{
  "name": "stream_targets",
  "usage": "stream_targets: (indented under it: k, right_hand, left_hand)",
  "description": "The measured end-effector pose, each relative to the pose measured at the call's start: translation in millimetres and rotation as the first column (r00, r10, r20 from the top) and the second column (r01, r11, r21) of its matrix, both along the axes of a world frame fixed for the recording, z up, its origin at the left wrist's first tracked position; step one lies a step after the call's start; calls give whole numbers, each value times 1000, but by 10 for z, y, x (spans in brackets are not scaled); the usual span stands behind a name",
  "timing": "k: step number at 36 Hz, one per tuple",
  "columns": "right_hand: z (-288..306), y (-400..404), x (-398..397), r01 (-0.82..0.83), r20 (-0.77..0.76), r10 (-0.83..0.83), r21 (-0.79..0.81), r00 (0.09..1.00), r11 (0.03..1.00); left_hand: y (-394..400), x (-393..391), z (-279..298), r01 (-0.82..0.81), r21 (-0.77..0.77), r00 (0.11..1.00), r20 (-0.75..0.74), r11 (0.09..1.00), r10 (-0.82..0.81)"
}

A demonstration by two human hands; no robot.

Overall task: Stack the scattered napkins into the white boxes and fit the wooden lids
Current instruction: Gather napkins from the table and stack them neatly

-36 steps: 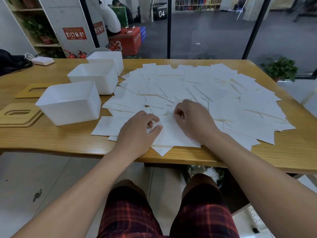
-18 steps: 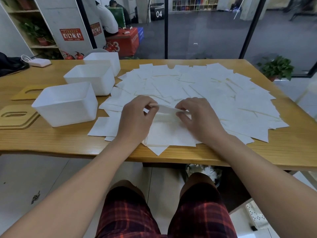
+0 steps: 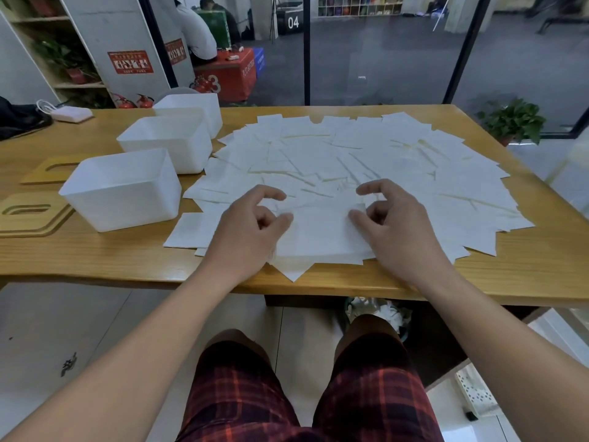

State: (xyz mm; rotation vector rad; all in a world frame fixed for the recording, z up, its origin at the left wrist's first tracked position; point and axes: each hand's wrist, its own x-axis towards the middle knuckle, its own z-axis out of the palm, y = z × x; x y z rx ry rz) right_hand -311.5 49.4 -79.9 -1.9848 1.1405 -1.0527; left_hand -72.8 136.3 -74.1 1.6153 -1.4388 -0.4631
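Note:
Many white napkins [image 3: 350, 154] lie fanned out over the wooden table [image 3: 95, 260]. A small squared-up stack of napkins [image 3: 318, 237] sits near the front edge. My left hand [image 3: 251, 224] hovers at the stack's left side, its thumb tip touching the top napkin and its fingers loosely curled and raised. My right hand [image 3: 392, 218] mirrors it on the right side, thumb at the napkin's corner. Neither hand grips anything. Three empty white boxes [image 3: 124, 189] [image 3: 165, 145] [image 3: 194, 110] stand in a row at the left. Two wooden lids [image 3: 28, 215] [image 3: 51, 169] lie flat left of them.
A white charger [image 3: 71, 114] and a dark bag [image 3: 19, 118] sit at the table's far left corner. A glass wall runs behind the table, with a potted plant [image 3: 513, 121] on the floor at the right. My knees are under the front edge.
Half a second ago both hands held one napkin lifted between them. It now lies on the stack, and both hands have let go and drawn slightly apart.

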Motion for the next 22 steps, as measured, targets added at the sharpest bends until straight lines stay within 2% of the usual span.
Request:
stream_targets:
  k: [8, 18, 22]
  right_hand:
    - [-143, -24, 11, 51, -152, -55, -30, 987, 998]
    - [-204, 1, 55, 76, -205, -87, -60, 975, 995]
    - [-187, 21, 40, 65, -154, -72, -46, 986, 997]
  left_hand:
    - [-91, 77, -146, -66, 39, 972, 227, 997, 55]
    - [-104, 111, -160, -93, -26, 895, 435, 995, 96]
    - [-54, 257, -142, -120, -75, 895, 423, 990, 140]
